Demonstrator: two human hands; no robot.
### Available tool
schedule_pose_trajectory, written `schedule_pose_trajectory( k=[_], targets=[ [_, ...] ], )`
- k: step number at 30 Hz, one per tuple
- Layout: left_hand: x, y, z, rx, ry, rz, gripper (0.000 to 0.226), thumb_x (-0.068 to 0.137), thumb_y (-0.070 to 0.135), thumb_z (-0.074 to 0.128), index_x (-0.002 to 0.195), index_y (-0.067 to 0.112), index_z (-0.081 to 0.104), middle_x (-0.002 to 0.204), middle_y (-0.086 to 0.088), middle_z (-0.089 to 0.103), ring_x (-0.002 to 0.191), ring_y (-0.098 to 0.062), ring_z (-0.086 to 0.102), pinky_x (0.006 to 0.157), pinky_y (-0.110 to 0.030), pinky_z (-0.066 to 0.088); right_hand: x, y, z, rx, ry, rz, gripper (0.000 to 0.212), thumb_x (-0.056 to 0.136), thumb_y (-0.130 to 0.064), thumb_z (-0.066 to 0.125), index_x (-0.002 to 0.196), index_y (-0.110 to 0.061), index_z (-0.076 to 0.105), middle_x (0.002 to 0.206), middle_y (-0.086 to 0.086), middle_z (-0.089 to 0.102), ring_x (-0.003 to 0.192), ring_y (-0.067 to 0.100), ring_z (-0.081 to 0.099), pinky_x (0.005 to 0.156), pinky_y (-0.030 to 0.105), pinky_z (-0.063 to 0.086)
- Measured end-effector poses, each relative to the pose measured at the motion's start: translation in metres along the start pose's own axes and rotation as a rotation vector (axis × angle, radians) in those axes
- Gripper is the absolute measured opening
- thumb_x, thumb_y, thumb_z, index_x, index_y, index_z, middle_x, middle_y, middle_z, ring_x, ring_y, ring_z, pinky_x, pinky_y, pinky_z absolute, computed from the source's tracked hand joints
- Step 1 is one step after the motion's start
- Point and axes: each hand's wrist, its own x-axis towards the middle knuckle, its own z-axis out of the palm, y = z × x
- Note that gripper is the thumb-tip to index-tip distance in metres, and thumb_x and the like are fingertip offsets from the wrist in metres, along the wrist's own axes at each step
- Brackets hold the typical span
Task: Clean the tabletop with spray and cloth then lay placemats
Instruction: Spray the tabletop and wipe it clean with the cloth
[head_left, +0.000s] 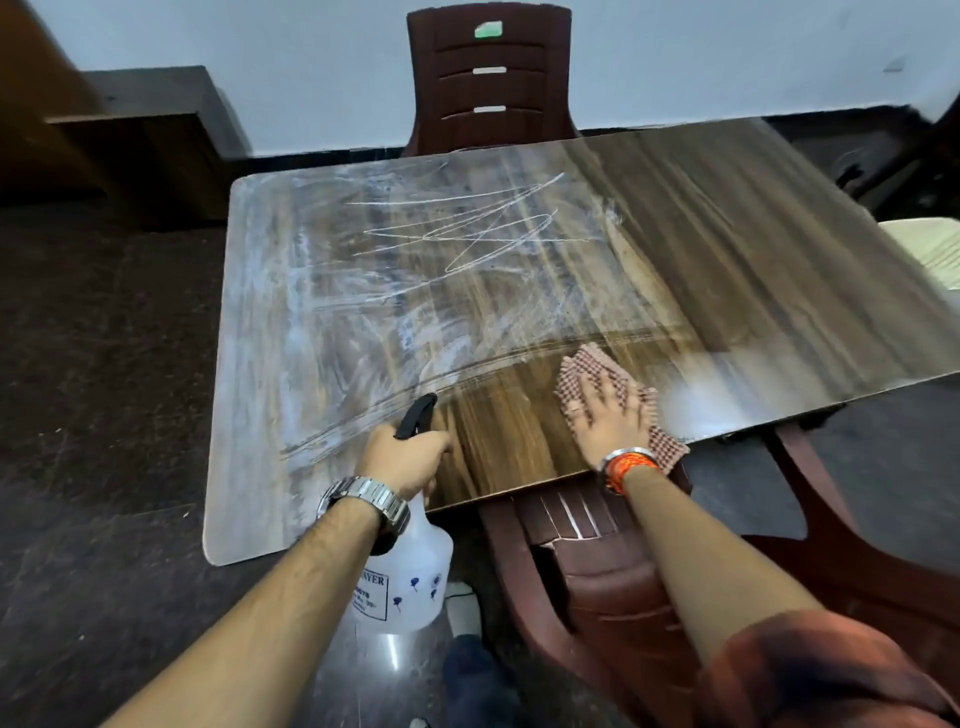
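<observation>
Left hand (402, 460) gripping spray bottle (402, 582) — "…AYER" label, right hand (610, 415) flat on cloth (597, 371)

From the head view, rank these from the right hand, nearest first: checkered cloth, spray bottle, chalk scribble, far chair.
From the right hand:
1. Checkered cloth, directly under the palm at the table's near edge.
2. Spray bottle, to its left, held in the left hand.
3. Chalk scribble, mid-table, toward the far side.
4. Far chair, beyond the table's far edge.
</observation>
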Motion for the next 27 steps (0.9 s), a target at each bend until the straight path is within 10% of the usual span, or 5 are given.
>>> schedule_pose_trajectory(
  k=[15, 27],
  targets=[
    [0.111, 0.112, 0.068, 0.193, -0.117, 0.086, 0.039, 0.063, 0.047, 0.081, 0.064, 0.011, 0.066, 0.049, -0.01, 0.064, 0.037, -0.019, 0.053, 0.049, -0.024, 0.045, 0.124, 0.094, -0.037, 0.118, 0.06, 0.244, 0.056, 0.094, -0.063, 0.02, 0.148, -0.048, 0.011, 0.16, -0.013, 0.003, 0.147, 0.025, -0.007, 0.115, 0.048, -0.008],
    [0.145, 0.123, 0.043, 0.135, -0.11, 0.061, 0.035, 0.065, 0.036, 0.081, 0.072, 0.004, 0.068, 0.062, -0.012, 0.066, 0.043, -0.022, 0.053, 0.051, -0.031, 0.048, 0.192, 0.022, -0.05, 0.133, 0.085, 0.329, 0.057, 0.095, -0.059, 0.012, 0.15, -0.042, 0.004, 0.161, -0.009, 0.0, 0.146, 0.033, -0.007, 0.114, 0.056, -0.01]
  ],
)
